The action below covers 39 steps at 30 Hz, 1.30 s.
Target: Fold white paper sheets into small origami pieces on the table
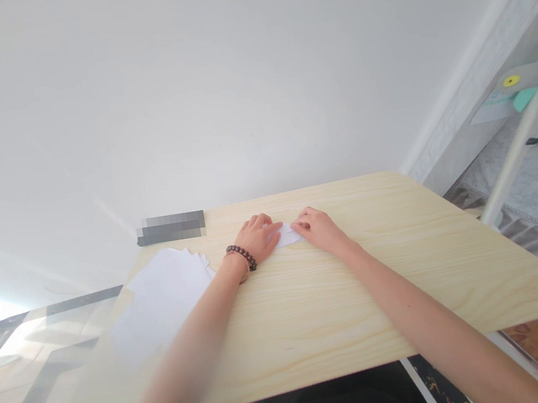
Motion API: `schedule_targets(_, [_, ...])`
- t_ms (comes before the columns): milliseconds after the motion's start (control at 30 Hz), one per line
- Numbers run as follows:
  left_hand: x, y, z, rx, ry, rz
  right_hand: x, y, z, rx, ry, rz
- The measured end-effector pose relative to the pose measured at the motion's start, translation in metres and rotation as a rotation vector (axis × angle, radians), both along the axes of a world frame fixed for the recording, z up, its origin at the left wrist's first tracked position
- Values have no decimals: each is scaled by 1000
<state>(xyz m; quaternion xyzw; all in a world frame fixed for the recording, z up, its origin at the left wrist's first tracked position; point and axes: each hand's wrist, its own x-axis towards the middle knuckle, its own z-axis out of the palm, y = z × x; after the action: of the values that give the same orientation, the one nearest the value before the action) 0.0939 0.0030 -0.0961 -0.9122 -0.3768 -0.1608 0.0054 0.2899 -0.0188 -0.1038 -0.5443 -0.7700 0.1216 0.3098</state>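
A small folded white paper [286, 234] lies near the far edge of the light wooden table [374, 293]. My left hand [257, 237], with a dark bead bracelet at the wrist, rests on the paper's left part, its fingers curled and pressing down. My right hand [317, 227] presses the paper's right end with its fingertips. Both hands hide most of the paper.
A loose stack of white sheets [162, 298] lies on the table's left side, near my left forearm. A dark flat object [170, 227] sits at the far left edge by the white wall. A white stand leg [511, 165] rises on the right, beyond the table.
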Motion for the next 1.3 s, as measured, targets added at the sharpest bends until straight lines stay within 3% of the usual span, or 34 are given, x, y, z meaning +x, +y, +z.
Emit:
schedule_targets(267, [-1, 2, -2, -43, -19, -7, -1, 1, -2, -93, 76, -101])
schedule_targets(633, [-1, 5, -2, -70, -112, -58, -4, -2, -7, -37, 33, -82])
schedule_targets(1300, [-1, 6, -2, -167, -220, -7, -7, -6, -4, -37, 48, -27])
